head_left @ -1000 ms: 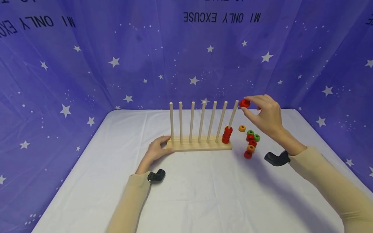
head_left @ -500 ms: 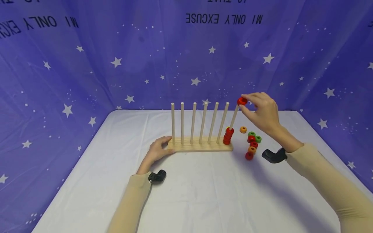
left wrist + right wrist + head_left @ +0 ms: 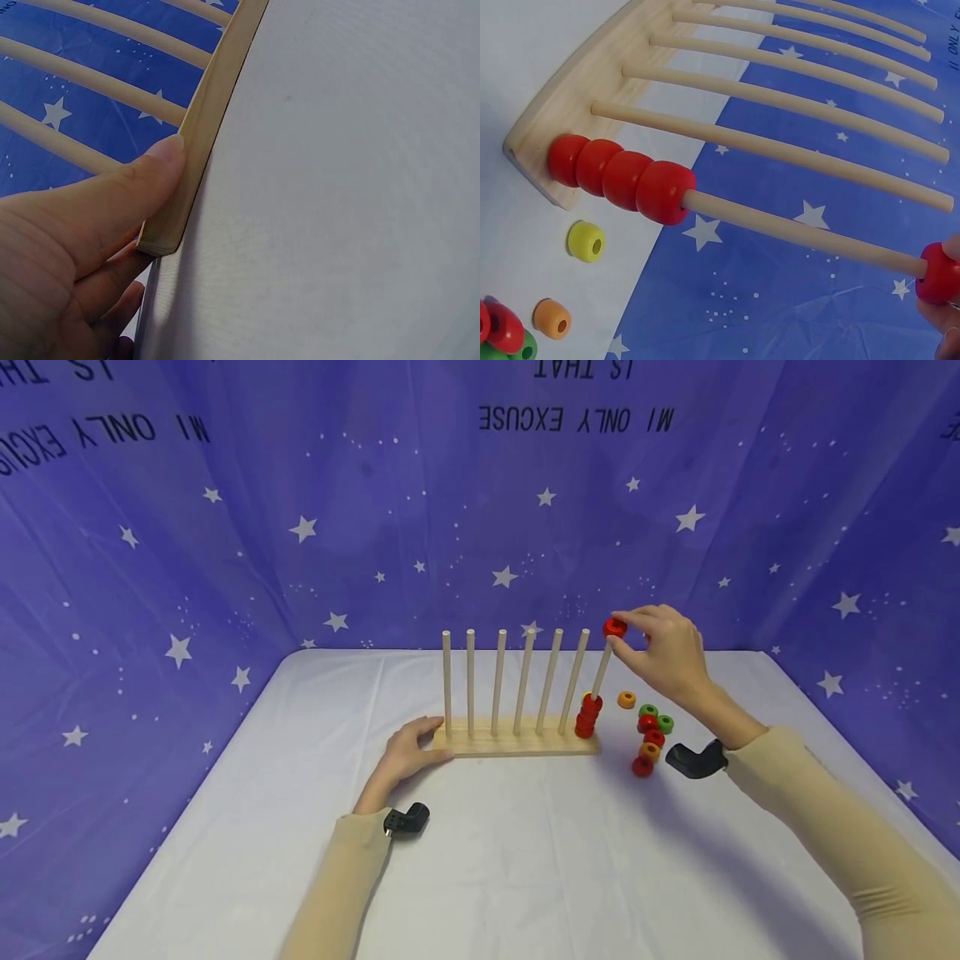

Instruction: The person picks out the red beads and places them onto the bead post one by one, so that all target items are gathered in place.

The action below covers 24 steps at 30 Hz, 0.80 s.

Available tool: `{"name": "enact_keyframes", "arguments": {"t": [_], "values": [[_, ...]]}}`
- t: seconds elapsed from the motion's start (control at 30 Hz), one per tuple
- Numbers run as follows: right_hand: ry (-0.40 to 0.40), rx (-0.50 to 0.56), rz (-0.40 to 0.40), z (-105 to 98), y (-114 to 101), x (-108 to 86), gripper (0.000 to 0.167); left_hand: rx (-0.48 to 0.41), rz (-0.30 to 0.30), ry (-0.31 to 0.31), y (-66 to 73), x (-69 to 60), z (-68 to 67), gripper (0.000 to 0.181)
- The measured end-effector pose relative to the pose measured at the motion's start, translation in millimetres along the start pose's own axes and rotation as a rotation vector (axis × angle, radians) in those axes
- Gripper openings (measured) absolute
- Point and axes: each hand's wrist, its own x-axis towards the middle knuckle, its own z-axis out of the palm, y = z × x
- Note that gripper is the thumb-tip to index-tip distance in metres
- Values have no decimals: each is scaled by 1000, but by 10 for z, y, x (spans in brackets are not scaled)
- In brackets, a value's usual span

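Observation:
A wooden peg stand (image 3: 517, 746) with a row of upright pegs sits on the white table. My left hand (image 3: 408, 750) grips the left end of its base; in the left wrist view the thumb (image 3: 154, 176) lies along the front edge, with fingers round the end. My right hand (image 3: 663, 647) pinches a red bead (image 3: 614, 627) between thumb and fingers at the top of the rightmost peg (image 3: 602, 670). In the right wrist view that bead meets the peg's tip. Several red beads (image 3: 622, 176) are stacked at the foot of the same peg. The other pegs carry none.
Right of the stand lie loose beads: an orange bead (image 3: 627, 699), two green ones, another orange bead (image 3: 649, 752) and several red ones. A yellow bead (image 3: 586, 241) lies behind the stack. A purple star-patterned curtain (image 3: 480, 527) surrounds the table.
My right hand has moved left with the red bead, from beside the rightmost peg onto its top. The left hand keeps its hold on the base.

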Motion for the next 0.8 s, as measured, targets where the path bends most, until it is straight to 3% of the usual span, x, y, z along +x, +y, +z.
{"name": "enact_keyframes", "arguments": {"t": [0.8], "values": [[-54, 5, 53, 27, 8, -29, 27, -8, 5, 11, -16, 0, 19, 66]]}}
